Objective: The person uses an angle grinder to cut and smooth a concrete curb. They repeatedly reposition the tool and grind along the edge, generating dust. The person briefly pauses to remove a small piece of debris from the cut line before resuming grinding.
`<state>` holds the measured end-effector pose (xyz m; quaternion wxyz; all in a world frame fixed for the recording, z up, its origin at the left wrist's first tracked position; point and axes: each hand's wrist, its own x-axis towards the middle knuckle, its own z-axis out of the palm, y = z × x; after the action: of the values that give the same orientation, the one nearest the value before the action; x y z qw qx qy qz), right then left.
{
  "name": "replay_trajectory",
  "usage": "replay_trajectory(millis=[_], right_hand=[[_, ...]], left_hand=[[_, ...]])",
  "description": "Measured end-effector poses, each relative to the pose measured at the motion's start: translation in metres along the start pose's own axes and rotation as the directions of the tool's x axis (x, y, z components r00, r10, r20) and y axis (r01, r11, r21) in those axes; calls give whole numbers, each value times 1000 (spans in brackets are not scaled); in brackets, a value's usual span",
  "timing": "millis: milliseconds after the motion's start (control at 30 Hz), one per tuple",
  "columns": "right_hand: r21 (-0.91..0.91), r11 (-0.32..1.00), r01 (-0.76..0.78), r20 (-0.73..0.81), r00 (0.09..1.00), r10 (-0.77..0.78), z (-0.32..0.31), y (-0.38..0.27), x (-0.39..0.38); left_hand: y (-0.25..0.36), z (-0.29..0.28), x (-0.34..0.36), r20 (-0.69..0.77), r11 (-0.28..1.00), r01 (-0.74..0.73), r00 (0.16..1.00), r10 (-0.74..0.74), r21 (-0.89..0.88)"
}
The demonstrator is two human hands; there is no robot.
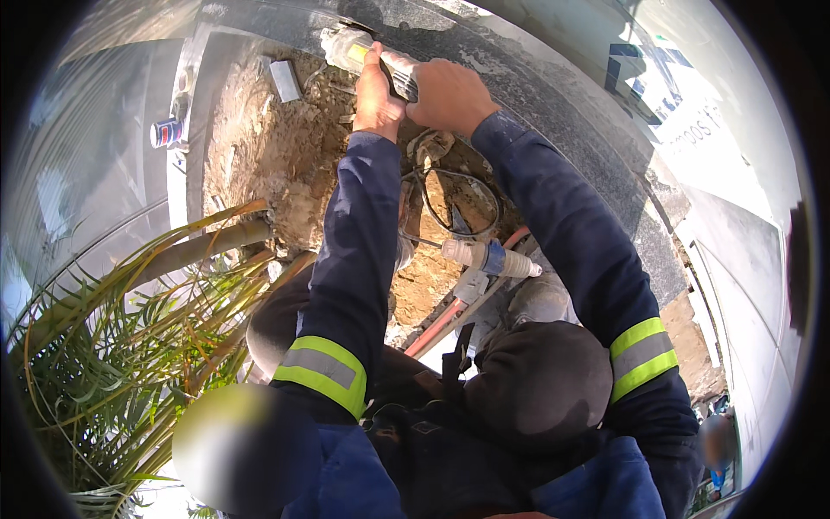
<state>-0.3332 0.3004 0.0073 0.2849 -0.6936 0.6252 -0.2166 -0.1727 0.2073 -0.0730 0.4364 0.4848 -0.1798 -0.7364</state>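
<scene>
Both my arms stretch ahead to an angle grinder (347, 50) with a dusty, pale body and a yellow patch. My left hand (377, 99) is closed round its body, with the thumb lying along the top. My right hand (451, 93) wraps the rear end of the same tool. At the grinder's front, a dark disc (358, 27) lies close to the dark stone slab (553, 112); whether it touches cannot be made out. A black cable (494, 197) loops over the dug-out soil below my hands.
A white corrugated pipe piece with a blue band (494, 258) lies between my forearms, near an orange pipe (435, 327). Palm fronds (104, 372) crowd the left. A can (167, 132) and a pale block (284, 80) lie beyond them. Another person (717, 441) shows at far right.
</scene>
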Motion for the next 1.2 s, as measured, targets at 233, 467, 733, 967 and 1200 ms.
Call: replay_trajectory(millis=[233,467,733,967,1200], right_hand=[[30,999,-21,-18,1000,21,-20,0,-35],[22,1000,10,-67,998,-8,-16,2,-51],[-41,999,-19,46,999,21,0,6,-9],[3,1000,-9,-31,999,9,-16,9,-57],[8,1000,-7,-61,998,7,-19,9,-64]], left_hand=[[-21,37,-46,-130,1000,-7,991,10,24],[-31,31,-54,-136,999,-39,990,41,19],[-10,14,-16,-46,998,-39,998,41,43],[-33,47,-70,-147,998,-39,989,32,-45],[-39,48,-73,-145,1000,-15,989,18,23]])
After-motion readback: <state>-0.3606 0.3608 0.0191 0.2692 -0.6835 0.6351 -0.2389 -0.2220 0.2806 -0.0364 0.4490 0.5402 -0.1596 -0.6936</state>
